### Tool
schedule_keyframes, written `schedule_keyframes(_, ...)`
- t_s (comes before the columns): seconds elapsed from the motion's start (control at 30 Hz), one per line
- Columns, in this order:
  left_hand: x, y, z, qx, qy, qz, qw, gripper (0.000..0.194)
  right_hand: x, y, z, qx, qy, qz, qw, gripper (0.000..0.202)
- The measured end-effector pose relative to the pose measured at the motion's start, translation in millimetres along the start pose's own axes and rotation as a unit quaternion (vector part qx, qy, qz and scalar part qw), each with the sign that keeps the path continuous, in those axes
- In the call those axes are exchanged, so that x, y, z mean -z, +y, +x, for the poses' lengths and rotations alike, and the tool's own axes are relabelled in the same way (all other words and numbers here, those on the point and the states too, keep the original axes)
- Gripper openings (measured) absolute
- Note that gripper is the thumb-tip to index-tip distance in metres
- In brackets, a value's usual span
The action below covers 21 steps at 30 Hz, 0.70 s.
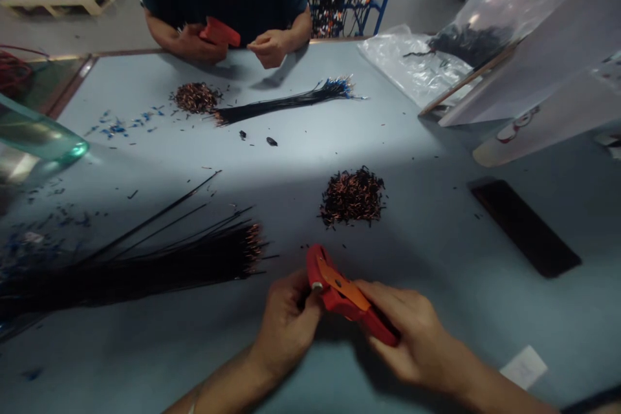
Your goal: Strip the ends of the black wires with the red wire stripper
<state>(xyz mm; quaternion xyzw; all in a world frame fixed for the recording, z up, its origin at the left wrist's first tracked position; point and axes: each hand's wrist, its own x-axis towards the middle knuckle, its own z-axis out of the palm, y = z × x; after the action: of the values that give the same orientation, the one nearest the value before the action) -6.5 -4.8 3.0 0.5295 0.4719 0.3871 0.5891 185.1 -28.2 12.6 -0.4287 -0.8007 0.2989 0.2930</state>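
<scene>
Near the bottom centre, my right hand (412, 336) is wrapped round the handles of a red and orange hand tool (342, 288). My left hand (290, 323) is closed in a pinch at the tool's jaws; what it pinches is too small to make out. To the left lies a thick bundle of black wires (194, 265), its copper-coloured ends pointing right towards my left hand. Beyond the tool sits a pile of short black and copper-coloured scraps (353, 197).
Across the table (301, 155), a person (223, 0) holds another red tool (220, 32). Near them are a blue-tipped wire bundle (291, 101) and a scrap pile (196, 98). A dark phone-like slab (526, 226) and plastic bags (417, 65) are at right; a green bottle (43, 132) is at left.
</scene>
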Motion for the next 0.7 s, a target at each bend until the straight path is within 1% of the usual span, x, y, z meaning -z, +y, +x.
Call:
schedule_keyframes(0.13, 1.7, -1, -3, -0.007, 0.072, 0.056, 0.996, 0.026, 6, -7, 5, -0.051, -0.003, 0.061, 0.997, 0.046)
schedule_keyframes(0.2, 2.7, -1, -4, -0.001, 0.108, 0.082, 0.991, 0.026, 11, -6, 5, -0.104, -0.009, 0.107, 0.989, 0.041)
schedule_keyframes(0.23, 3.0, -1, -5, 0.002, 0.123, 0.085, 0.989, 0.025, 13, -5, 4, -0.135, -0.022, 0.151, 0.979, 0.035)
schedule_keyframes(0.27, 3.1, -1, -5, 0.005, 0.136, 0.082, 0.987, 0.024, 15, -2, 4, -0.166, -0.037, 0.209, 0.963, 0.03)
schedule_keyframes(0.3, 3.0, -1, -5, 0.007, 0.145, 0.077, 0.986, 0.023, 16, 1, 2, -0.193, -0.052, 0.277, 0.94, 0.029)
schedule_keyframes(0.33, 2.7, -2, -4, 0.01, 0.151, 0.07, 0.986, 0.023, 17, 4, 1, -0.214, -0.062, 0.345, 0.912, 0.031)
schedule_keyframes(0.4, 1.8, -2, -3, 0.014, 0.16, 0.063, 0.985, 0.021, 16, 10, -1, -0.238, -0.06, 0.458, 0.854, 0.041)
schedule_keyframes(0.47, 0.9, -1, -2, 0.013, 0.166, 0.066, 0.984, 0.02, 14, 14, -2, -0.245, -0.047, 0.524, 0.814, 0.046)
schedule_keyframes(0.57, 0.3, 0, -2, -0.008, 0.178, 0.089, 0.98, 0.018, 11, 15, -2, -0.245, -0.029, 0.579, 0.777, 0.048)
schedule_keyframes(0.7, 0.3, 0, -4, -0.055, 0.178, 0.148, 0.971, 0.014, 11, 17, -3, -0.243, -0.007, 0.614, 0.751, 0.048)
